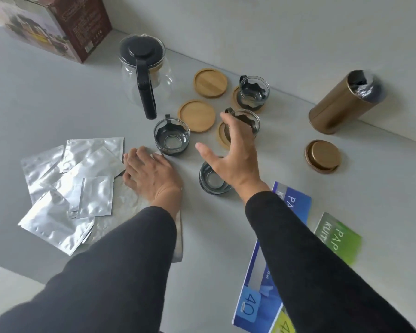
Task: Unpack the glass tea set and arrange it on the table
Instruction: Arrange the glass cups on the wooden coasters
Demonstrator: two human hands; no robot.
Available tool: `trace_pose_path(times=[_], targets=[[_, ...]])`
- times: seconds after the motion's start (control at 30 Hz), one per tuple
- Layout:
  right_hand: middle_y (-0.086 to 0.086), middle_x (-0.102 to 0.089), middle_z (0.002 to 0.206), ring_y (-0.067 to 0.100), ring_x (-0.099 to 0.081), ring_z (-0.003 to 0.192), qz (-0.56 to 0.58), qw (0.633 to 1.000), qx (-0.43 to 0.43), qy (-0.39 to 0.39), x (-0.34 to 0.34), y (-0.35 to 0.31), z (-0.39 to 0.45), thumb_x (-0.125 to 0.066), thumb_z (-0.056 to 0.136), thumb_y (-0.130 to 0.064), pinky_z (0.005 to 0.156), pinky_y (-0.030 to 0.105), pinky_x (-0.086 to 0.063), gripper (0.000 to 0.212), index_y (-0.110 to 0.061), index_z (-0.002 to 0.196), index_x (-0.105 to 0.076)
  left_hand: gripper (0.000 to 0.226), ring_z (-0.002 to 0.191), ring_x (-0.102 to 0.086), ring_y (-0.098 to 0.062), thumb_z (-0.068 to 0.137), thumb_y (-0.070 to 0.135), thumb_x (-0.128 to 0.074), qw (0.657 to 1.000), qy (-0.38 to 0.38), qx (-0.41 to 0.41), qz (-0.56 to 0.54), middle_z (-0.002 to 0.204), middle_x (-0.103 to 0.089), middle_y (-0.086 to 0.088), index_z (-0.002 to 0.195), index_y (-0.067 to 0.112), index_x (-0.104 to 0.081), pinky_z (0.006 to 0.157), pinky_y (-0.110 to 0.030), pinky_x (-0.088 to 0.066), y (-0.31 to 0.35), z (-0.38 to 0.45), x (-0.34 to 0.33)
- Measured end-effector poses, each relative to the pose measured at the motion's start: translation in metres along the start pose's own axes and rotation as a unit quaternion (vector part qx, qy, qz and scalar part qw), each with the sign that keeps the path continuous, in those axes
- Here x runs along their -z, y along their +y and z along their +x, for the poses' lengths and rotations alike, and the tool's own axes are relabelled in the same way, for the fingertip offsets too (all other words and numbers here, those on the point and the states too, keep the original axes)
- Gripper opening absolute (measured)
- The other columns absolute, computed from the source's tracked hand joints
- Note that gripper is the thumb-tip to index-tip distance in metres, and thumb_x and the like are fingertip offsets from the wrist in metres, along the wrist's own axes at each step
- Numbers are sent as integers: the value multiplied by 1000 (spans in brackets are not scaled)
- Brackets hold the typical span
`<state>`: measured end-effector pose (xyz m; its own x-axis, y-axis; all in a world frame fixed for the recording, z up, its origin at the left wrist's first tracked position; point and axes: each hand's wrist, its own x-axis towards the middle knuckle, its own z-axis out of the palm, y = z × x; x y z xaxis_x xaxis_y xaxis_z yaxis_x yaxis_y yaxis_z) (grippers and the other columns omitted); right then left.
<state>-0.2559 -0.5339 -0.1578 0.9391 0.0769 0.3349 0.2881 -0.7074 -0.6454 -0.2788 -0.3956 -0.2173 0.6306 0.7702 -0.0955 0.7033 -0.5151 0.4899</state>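
A glass teapot (151,80) with a black lid and handle stands at the back of the grey table (34,104). Two wooden coasters (210,82) (197,116) lie bare. One glass cup (253,91) sits on a coaster at the back, and another cup (250,117) sits on a coaster just in front of it. My right hand (233,155) hovers open over that nearer cup, fingertips at its rim, thumb spread wide. A third cup (171,138) stands on the table. A fourth cup (210,182) is partly hidden under my right wrist. My left hand (151,174) rests flat on a foil sheet.
Several silver foil pouches (70,183) are spread at the left. The brown product box (58,22) stands at the back left. A gold tin (341,102) lies on its side at the right, its lid (322,156) nearby. Blue (262,284) and green (336,236) booklets lie at the front right.
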Motion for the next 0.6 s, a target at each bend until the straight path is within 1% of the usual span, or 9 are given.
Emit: trace_pose_path(times=[0.13, 0.27, 0.37, 0.47, 0.53, 0.6], targets=[[9, -53, 124, 20, -45, 116, 8, 1000, -26, -10, 0, 3, -41, -69, 64, -59, 100, 22, -36, 89, -6, 131, -46, 36, 140, -25, -19, 96, 28, -33, 1000, -1, -8, -2, 145, -33, -1, 128, 18, -44, 111, -39, -19, -1, -1, 0], [8, -51, 125, 20, -45, 116, -6, 999, -40, -19, -6, 1, -60, -76, 61, -59, 97, 24, -39, 94, -9, 133, -44, 35, 138, -26, -19, 95, 28, -31, 1000, 6, -18, -2, 142, -35, -1, 126, 18, -44, 110, -39, -20, -4, -1, -1], [10, -51, 124, 22, -47, 116, -20, 998, -45, -30, -14, 5, -66, -78, 60, -58, 99, 30, -42, 95, -7, 133, -44, 34, 139, -26, -20, 95, 28, -31, 1000, 5, -26, -8, 142, -35, -1, 125, 17, -44, 110, -39, -21, -6, 0, -3], [13, -51, 122, 24, -47, 115, -25, 998, -60, -27, -18, 8, -70, -82, 61, -50, 98, 34, -45, 93, -6, 133, -44, 34, 140, -25, -20, 95, 28, -31, 1000, 0, -28, -12, 143, -35, -1, 125, 17, -44, 110, -39, -21, -8, 1, -2], [13, -52, 119, 24, -49, 112, -34, 997, -66, -20, -17, 6, -71, -83, 61, -47, 96, 34, -47, 91, -6, 133, -45, 34, 140, -24, -20, 95, 28, -31, 999, -1, -28, -15, 143, -35, -1, 125, 17, -44, 110, -39, -21, -8, 1, -2], [13, -53, 117, 24, -52, 109, -36, 998, -56, 4, -14, 1, -70, -83, 61, -45, 94, 31, -48, 88, -5, 131, -47, 34, 140, -24, -20, 95, 28, -31, 999, -3, -29, -20, 142, -35, -1, 125, 17, -44, 110, -39, -20, -8, 1, -1]])
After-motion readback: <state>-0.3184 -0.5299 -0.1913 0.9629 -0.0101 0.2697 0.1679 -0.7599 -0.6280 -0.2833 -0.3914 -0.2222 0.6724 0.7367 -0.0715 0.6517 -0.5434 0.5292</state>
